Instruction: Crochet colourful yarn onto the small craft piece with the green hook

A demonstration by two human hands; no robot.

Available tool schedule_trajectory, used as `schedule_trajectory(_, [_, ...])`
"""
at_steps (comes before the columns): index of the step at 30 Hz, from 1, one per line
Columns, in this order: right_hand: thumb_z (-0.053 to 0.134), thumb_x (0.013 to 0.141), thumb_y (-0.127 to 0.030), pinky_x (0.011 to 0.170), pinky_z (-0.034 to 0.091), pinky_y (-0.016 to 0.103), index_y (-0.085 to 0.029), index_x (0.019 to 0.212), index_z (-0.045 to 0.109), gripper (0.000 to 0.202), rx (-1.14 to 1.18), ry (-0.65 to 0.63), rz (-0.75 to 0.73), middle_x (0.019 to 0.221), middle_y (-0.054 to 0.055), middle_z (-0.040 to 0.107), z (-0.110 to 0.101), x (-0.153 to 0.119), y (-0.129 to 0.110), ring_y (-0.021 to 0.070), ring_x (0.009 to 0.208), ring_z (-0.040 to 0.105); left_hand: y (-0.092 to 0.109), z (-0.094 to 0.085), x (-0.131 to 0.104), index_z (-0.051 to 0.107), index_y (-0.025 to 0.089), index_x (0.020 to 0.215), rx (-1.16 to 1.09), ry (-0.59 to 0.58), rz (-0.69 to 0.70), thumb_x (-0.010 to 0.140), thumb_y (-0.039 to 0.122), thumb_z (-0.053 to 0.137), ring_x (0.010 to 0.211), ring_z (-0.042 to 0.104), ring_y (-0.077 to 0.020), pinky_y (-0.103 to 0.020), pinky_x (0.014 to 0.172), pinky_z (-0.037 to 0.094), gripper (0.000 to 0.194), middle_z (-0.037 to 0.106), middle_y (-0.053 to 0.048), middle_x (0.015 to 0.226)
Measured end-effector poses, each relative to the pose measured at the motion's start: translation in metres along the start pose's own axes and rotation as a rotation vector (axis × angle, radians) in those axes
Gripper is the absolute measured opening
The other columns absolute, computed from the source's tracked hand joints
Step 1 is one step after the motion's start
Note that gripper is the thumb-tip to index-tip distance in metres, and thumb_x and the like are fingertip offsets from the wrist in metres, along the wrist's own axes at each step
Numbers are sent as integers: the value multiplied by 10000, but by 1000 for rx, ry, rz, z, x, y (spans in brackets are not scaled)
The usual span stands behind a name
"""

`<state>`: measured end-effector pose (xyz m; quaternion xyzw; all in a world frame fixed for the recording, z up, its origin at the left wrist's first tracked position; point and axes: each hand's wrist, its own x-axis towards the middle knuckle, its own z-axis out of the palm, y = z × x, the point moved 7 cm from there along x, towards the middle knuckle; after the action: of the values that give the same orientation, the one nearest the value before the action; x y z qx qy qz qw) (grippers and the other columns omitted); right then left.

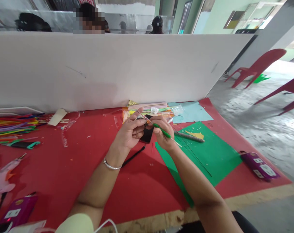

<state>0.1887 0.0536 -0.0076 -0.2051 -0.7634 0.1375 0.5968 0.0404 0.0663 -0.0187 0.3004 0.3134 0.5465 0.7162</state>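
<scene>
Tool with green handle (pixel 162 130) in right hand's (pixel 166 139) clenched grip, pale shaft (pixel 177 143) toward wrist

"What stood behind the bench (pixel 62 174)?"
"A white partition (pixel 125 64) with faint dark scuffs."
"And at the right?"
"A purple case (pixel 259 166) lay near the edge; beyond, a red chair (pixel 265 64) stood on the grey floor (pixel 236 113)."
</scene>
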Motion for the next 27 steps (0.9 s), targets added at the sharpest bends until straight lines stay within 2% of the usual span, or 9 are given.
schedule_trajectory(6, [593,1096,-514,955,663,447,-240,1232,802,371,11,-94,-13,1149,130,820,-15,8,6,259,1075,786,2,-2,0,729,203,1313,-4,-13,-45,647,91,884,418,227,-6,-160,419,100,692,477,130,588])
schedule_trajectory(10, [629,1086,-476,962,670,449,-259,1315,786,353,-13,-120,-58,1192,138,815,-19,9,2,261,1093,794,2,-2,1,732,211,1307,15,-26,-40,650,111,889,417,216,-13,-167,421,88,683,433,142,562])
schedule_trajectory(14, [648,1079,-458,972,676,469,-285,1354,777,350,-51,-148,-83,1194,128,822,-22,11,-1,277,1105,803,3,-3,2,732,211,1307,32,-32,-34,641,114,893,411,214,-5,-170,419,79,692,465,135,585])
schedule_trajectory(19, [673,1070,-427,990,666,475,-315,1418,747,372,-123,-194,-137,1228,119,825,-26,11,-5,283,1139,796,6,-4,3,730,196,1293,67,-39,-4,640,134,904,404,215,-8,-161,412,79,679,438,147,549])
schedule_trajectory(23, [695,1060,-390,990,671,471,-324,1417,748,367,-135,-222,-149,1229,110,828,-28,12,-8,281,1131,795,10,-4,2,733,178,1258,81,-11,16,625,131,899,410,206,-11,-161,419,86,656,403,155,526])
schedule_trajectory(27, [680,1070,-365,1017,675,472,-316,1393,763,338,-108,-241,-112,1276,111,827,-30,15,-13,279,1177,798,12,-4,1,737,182,1214,95,-4,32,621,122,878,420,222,-13,-167,431,86,612,430,145,541])
